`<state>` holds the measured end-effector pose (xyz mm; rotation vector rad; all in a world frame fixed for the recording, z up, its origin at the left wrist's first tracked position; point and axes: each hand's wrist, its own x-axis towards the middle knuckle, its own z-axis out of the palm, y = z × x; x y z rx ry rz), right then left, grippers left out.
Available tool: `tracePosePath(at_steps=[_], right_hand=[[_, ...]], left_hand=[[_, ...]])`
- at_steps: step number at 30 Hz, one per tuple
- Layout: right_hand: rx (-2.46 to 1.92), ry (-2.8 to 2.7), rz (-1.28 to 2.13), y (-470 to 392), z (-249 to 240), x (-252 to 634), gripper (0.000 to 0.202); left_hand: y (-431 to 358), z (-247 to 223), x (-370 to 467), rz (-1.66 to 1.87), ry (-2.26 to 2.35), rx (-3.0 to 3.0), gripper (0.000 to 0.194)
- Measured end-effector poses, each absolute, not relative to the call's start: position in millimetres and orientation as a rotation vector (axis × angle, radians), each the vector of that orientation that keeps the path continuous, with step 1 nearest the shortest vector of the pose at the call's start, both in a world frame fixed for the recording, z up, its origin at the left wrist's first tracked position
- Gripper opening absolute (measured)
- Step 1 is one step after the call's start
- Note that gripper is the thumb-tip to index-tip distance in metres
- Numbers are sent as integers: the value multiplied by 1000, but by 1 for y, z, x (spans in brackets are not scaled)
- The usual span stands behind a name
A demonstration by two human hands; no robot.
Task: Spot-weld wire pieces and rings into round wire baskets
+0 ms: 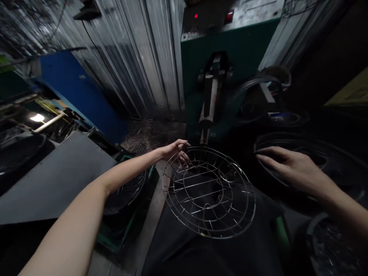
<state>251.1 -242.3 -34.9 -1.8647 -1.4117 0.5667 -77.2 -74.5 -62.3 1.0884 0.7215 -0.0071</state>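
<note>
A round wire rack point(204, 193) with concentric rings and cross wires lies in front of me, over dark cloth. My left hand point(179, 152) has its fingers closed on the far left rim of the rack. To the right of the rack, my right hand point(283, 163) hangs apart from it, thumb and fingers apart with nothing between them. Beyond the rack stands a green machine point(244, 50) with a metal arm point(209, 99) pointing down toward the rack's far edge.
On the right is a black round tub point(342, 168), with a bin of small pieces point(336, 245) below it. A green crate point(115, 241) stands at the left, beside a grey panel point(60, 172). Farther back are a blue panel point(83, 92) and a corrugated metal wall point(149, 50).
</note>
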Motion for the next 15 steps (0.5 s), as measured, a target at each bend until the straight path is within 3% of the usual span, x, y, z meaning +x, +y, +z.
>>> tracePosePath(at_steps=[15], right_hand=[[-1960,-1548,637,-216,-26,260,48]], left_hand=[[-30,-82,-55,-123,583,1063,59]])
